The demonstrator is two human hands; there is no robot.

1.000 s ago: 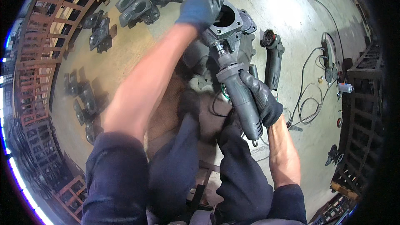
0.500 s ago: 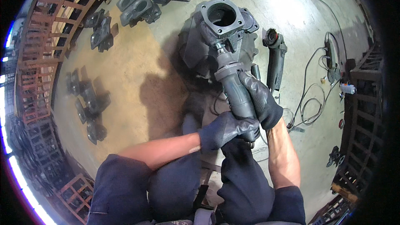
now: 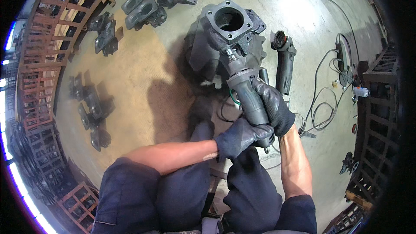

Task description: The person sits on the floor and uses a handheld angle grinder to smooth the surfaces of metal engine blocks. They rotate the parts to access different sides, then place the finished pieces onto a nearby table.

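A large dark cast-metal housing (image 3: 208, 47) with a square flange and round bore stands on the concrete floor in front of me. A long grey die grinder (image 3: 245, 93) points up at the housing, its tip just under the flange. My right hand (image 3: 273, 104), in a dark glove, grips the grinder's body. My gloved left hand (image 3: 240, 136) is closed around the grinder's rear end, just below the right hand.
A second angle grinder (image 3: 284, 58) lies right of the housing, with cables (image 3: 323, 91) trailing across the floor. Several smaller castings (image 3: 143, 6) lie at the top left and along the left (image 3: 93, 112). Rusty metal racks (image 3: 39, 60) line the left edge and another stands at the right (image 3: 375, 104).
My left hand has left the top of the housing, swung back toward me and closed on the rear of the grinder. The right hand kept its grip.
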